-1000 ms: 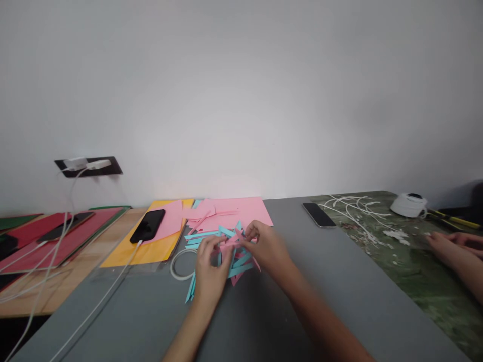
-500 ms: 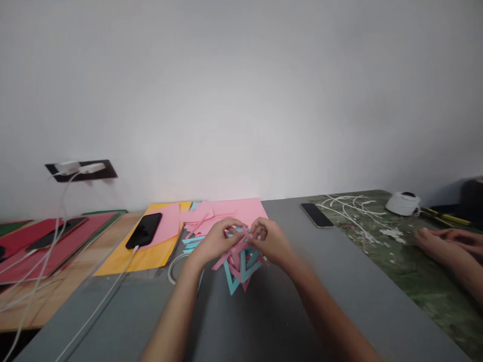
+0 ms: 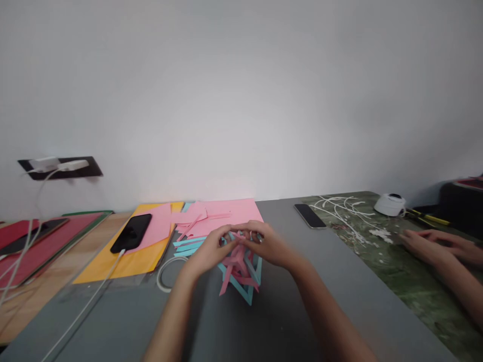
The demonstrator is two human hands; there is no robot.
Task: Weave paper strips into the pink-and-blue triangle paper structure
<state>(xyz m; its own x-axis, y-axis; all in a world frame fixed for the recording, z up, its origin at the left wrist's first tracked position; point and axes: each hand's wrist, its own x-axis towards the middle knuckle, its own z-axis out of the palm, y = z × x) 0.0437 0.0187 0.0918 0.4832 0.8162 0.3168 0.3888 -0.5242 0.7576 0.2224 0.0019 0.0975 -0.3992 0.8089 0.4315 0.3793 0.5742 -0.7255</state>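
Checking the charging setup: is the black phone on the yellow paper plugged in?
Plugged in: a white cable runs into the near end of the black phone.

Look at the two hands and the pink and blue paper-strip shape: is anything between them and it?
Nothing visible. The left hand and right hand both already grip the top of the strip shape, held above the grey table. Loose blue strips lie behind, apart.

paper-strip frame [image 3: 241, 274] | pink and blue strips interlocked, angular | lifted, tilted | above grey table
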